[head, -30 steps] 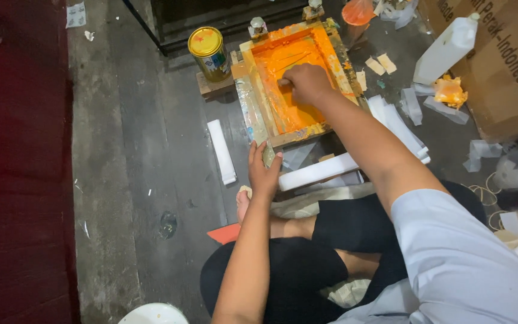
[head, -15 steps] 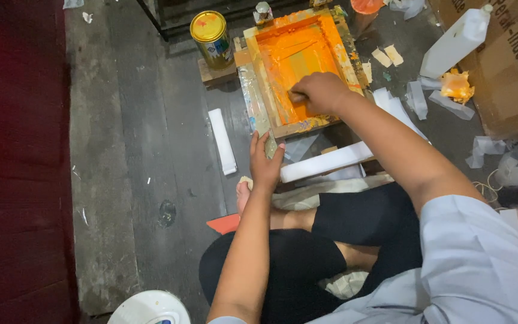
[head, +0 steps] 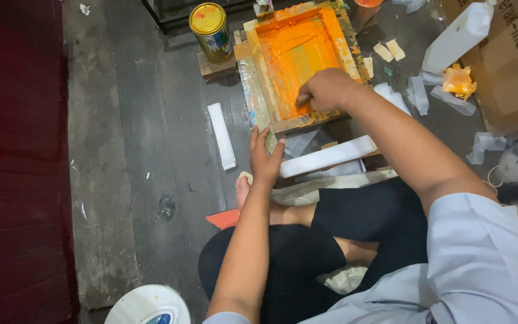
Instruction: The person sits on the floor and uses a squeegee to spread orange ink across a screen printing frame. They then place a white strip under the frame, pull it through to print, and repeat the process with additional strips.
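Lying on the grey floor ahead of the seated person, the wooden screen-printing frame (head: 298, 60) holds a spread of orange ink across its mesh. The right hand (head: 325, 90) is closed around a tool, mostly hidden, at the frame's near edge. The left hand (head: 265, 157), fingers spread flat, presses the frame's near left corner. One yellow-lidded tin (head: 211, 30) stands just left of the frame; one white bottle (head: 458, 36) lies well right.

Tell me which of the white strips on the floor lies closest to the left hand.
The long white strip lying crosswise just right of the left hand, almost at its fingers. The shorter white strip lies farther off to the left, alone on bare floor.
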